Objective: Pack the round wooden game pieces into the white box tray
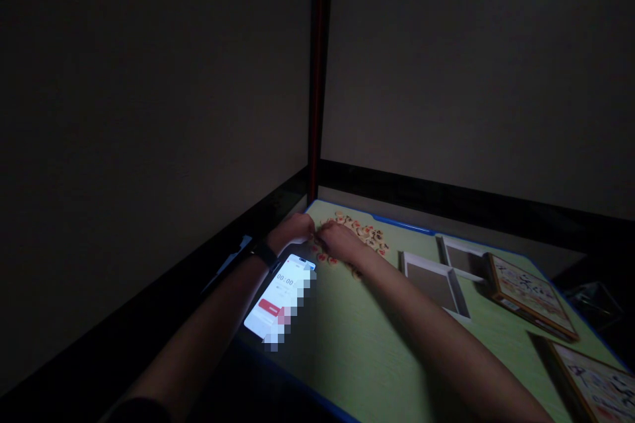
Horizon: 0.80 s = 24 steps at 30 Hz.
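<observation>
Round wooden game pieces with red and black markings, which look like Chinese chess pieces, lie in a loose heap at the far end of the green table. At the heap's left edge, my left hand has its fingers curled closed, with a dark band around the wrist. Close beside it, my right hand reaches over the pieces, fingers bent down and closed. The fingertips of both hands nearly meet. Whatever they hold is hidden in the dim light.
A lit phone showing a timer lies by my left forearm. Two shallow white box trays sit right of the heap, near a printed box and a second printed box. Walls meet in a corner behind the blue-edged table.
</observation>
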Each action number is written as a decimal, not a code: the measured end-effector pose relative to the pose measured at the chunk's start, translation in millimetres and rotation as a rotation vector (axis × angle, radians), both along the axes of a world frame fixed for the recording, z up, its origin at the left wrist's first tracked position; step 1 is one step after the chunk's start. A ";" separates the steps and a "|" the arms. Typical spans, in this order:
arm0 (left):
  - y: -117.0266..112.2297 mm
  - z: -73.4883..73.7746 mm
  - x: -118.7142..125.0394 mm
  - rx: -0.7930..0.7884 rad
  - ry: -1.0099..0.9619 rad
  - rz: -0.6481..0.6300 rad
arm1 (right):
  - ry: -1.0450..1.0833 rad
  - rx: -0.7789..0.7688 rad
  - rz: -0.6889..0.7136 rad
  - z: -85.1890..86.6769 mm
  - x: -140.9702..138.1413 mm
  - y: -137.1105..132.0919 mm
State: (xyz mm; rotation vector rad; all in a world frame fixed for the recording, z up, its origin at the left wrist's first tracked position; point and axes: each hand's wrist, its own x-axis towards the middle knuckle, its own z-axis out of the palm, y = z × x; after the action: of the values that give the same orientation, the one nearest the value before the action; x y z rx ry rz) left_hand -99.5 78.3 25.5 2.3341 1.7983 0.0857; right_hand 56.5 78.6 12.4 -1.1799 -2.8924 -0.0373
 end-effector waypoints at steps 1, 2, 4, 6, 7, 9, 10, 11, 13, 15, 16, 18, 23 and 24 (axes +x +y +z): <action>-0.4 -0.4 0.1 -0.006 -0.006 0.001 | 0.004 -0.011 0.000 1.0 0.5 0.3; -0.7 -0.8 0.3 -0.012 -0.010 0.003 | 0.010 -0.022 0.000 2.3 1.1 0.9; -1.0 -1.8 0.8 -0.016 -0.017 0.007 | 0.027 -0.044 -0.003 5.1 2.6 2.4; -0.7 -2.7 1.3 -0.016 -0.015 0.007 | 0.046 -0.059 -0.011 7.6 4.1 4.4; -0.4 -3.2 1.5 -0.017 -0.011 0.005 | 0.054 -0.065 -0.016 8.5 4.7 5.6; 0.2 -4.1 1.8 -0.019 0.000 -0.002 | 0.064 -0.077 -0.021 9.1 5.5 8.4; 0.5 -4.5 1.9 -0.018 0.007 -0.005 | 0.066 -0.084 -0.019 8.9 5.7 9.8; 0.6 -5.0 2.1 -0.015 0.012 -0.008 | 0.067 -0.092 -0.014 8.5 5.8 11.3; 0.5 -5.6 2.4 0.000 0.016 -0.016 | 0.067 -0.101 -0.002 7.1 5.8 13.8; -0.1 -5.8 3.0 0.022 0.014 -0.025 | 0.069 -0.095 0.006 5.6 5.6 15.4; -0.6 -5.7 3.4 0.032 0.012 -0.030 | 0.071 -0.088 0.005 5.0 5.4 15.7; -1.9 -5.1 4.4 0.042 0.010 -0.042 | 0.072 -0.070 -0.007 4.2 5.0 15.4; -5.3 -2.6 4.1 0.055 -0.009 -0.101 | 0.089 -0.038 -0.057 10.5 10.3 12.4; -5.8 -2.0 3.7 0.069 -0.019 -0.114 | 0.095 -0.029 -0.067 13.9 14.5 12.5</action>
State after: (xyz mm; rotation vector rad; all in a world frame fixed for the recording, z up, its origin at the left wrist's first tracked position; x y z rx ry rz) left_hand -95.8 72.4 23.6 2.4689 1.6758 0.1545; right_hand 71.1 91.0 26.3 -1.2473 -2.7805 0.0581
